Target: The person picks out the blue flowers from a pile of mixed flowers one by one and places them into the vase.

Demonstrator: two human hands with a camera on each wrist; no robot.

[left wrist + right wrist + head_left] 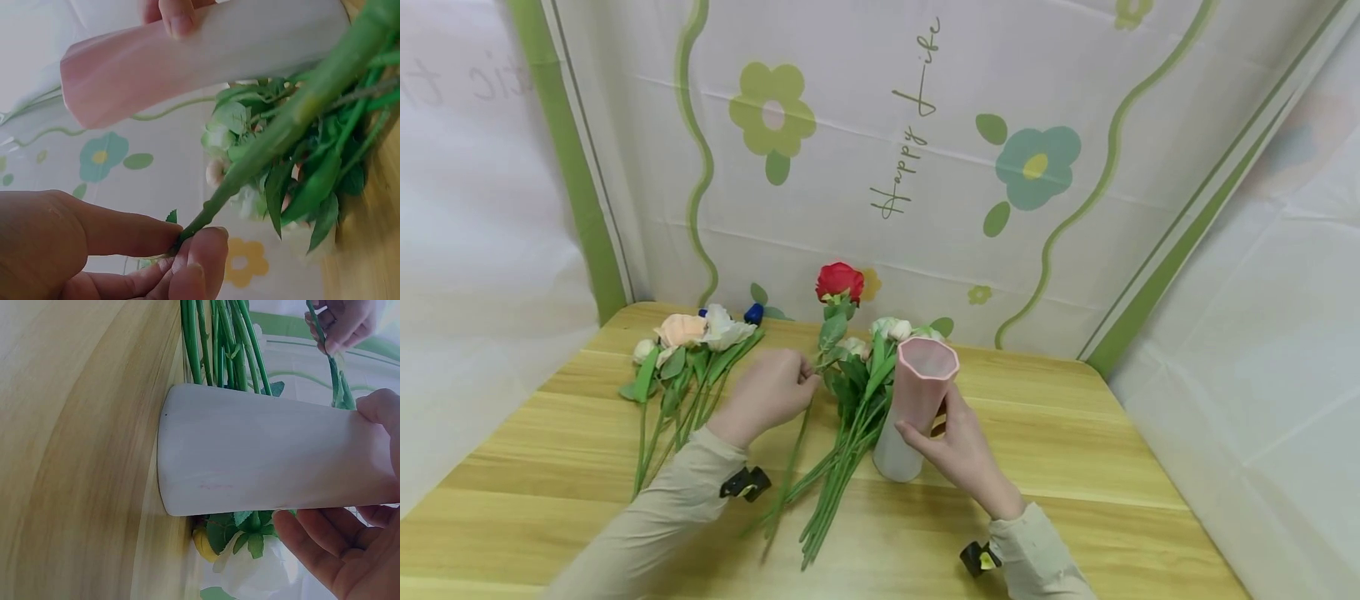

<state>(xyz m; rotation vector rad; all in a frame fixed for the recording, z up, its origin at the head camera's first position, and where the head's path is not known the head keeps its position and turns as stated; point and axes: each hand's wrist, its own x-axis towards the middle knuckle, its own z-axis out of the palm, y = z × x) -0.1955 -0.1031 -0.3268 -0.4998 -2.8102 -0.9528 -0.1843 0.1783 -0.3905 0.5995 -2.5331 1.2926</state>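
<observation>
Through the head view, my left grip [769, 390] pinches the red rose [840, 282], its bloom near mid-frame; my right grip [961, 446] holds the pink-and-white vase [916, 400], right of centre above the tabletop [1060, 450].

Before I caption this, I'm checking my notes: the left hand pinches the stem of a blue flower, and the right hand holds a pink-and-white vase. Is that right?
Not quite: the left hand pinches the stem of the red flower, not a blue one, as the head view shows. The right hand does hold a pink-and-white vase.
</observation>
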